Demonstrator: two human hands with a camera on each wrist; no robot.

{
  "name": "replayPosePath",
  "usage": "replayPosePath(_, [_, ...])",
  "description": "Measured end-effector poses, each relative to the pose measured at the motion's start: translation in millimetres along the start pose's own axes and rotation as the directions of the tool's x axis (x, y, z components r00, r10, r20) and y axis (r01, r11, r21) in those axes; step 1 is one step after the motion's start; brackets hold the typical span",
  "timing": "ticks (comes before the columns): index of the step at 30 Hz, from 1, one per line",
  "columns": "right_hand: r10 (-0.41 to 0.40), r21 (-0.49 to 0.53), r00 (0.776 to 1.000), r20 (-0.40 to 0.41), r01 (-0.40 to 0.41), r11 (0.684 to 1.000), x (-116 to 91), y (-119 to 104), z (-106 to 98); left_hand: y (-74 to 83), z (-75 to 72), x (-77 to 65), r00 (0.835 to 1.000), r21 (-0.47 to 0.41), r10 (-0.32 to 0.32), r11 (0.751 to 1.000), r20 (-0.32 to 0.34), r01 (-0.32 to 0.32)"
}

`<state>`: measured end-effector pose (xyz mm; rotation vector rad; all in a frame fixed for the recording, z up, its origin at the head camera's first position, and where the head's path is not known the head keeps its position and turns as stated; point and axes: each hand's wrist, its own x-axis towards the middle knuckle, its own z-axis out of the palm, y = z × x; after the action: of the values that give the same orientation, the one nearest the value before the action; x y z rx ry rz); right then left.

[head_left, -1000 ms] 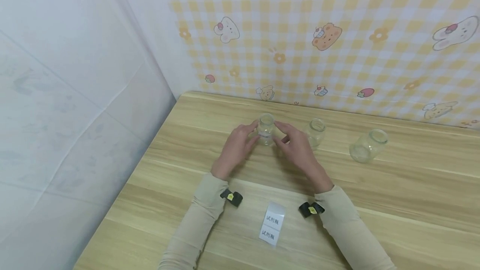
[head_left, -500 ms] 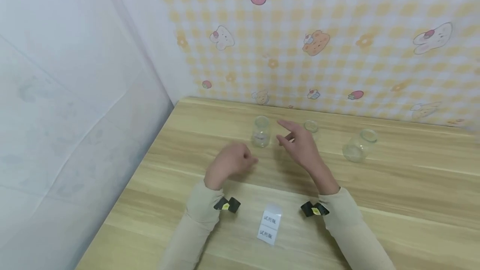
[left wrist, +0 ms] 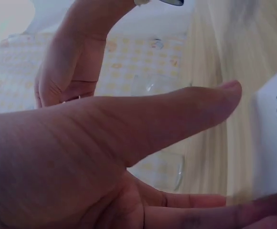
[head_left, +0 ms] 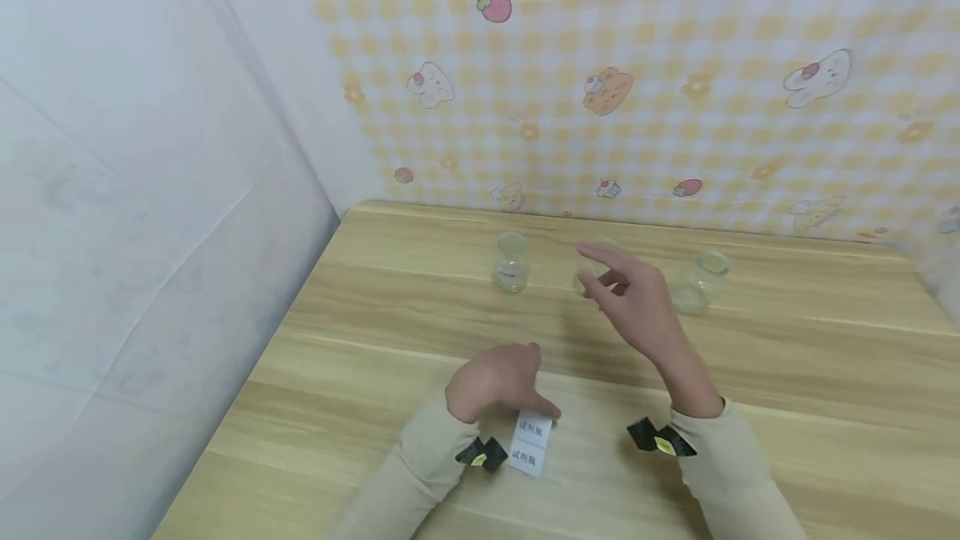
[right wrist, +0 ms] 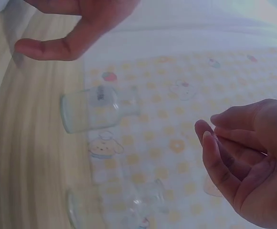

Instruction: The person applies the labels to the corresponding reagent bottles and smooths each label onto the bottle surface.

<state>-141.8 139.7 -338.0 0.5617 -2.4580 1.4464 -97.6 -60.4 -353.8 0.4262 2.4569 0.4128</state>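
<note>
My left hand [head_left: 501, 377] is over the upper end of a strip of white printed labels [head_left: 528, 445] on the table. In the left wrist view its thumb stands apart from its fingers, near the printed label [left wrist: 274, 138]; whether they touch it I cannot tell. My right hand [head_left: 637, 302] hovers with loosely bent fingers and holds nothing. Behind it, partly hidden, stands a clear glass bottle [head_left: 584, 273]. Left of that, a glass bottle [head_left: 512, 261] bears a small label, also visible on the bottle [right wrist: 93, 112] in the right wrist view.
A third glass bottle [head_left: 697, 283] stands to the right, its lower left side near my right hand. The wooden table [head_left: 360, 315] ends at a yellow checked cloth [head_left: 555, 157] at the back. A white wall covering [head_left: 150, 215] borders its left side.
My left hand has left the labelled bottle and come down to the label strip. My right hand has let go of that bottle and drawn back to the right. The head view has shifted.
</note>
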Motion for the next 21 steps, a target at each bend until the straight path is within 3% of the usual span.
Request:
replayPosePath(9, [-0.061,-0.025,0.995,-0.081,0.060,0.998,-21,-1,-32,8.3,8.7,1.9,0.994,0.040,0.100,0.994,-0.037,-0.099])
replayPosePath(12, [-0.059,-0.019,0.995,-0.085,0.058,0.998,-26,-7,-38,7.3,2.8,0.7,0.985,-0.054,0.154,0.986,-0.080,-0.159])
replayPosePath(14, [-0.037,0.003,0.996,-0.077,0.038,0.999,-30,-15,-42,7.5,-7.1,-3.7,0.961,-0.152,0.216,0.958,-0.172,-0.243])
replayPosePath(16, [-0.013,0.027,0.998,-0.062,0.014,1.000,-33,-25,-44,9.9,-19.6,-12.5,0.911,-0.253,0.264,0.902,-0.317,-0.349])
replayPosePath(18, [0.005,0.062,0.999,-0.042,-0.002,0.998,-37,-36,-44,14.2,-32.5,-23.5,0.820,-0.295,0.297,0.828,-0.490,-0.477])
replayPosePath(20, [-0.003,0.100,1.000,-0.014,0.004,0.995,-41,-46,-44,19.2,-42.1,-36.5,0.723,-0.323,0.278,0.753,-0.632,-0.573])
replayPosePath(21, [-0.014,0.120,1.000,0.005,0.014,0.993,-44,-52,-44,21.8,-45.5,-42.7,0.683,-0.335,0.257,0.721,-0.683,-0.606])
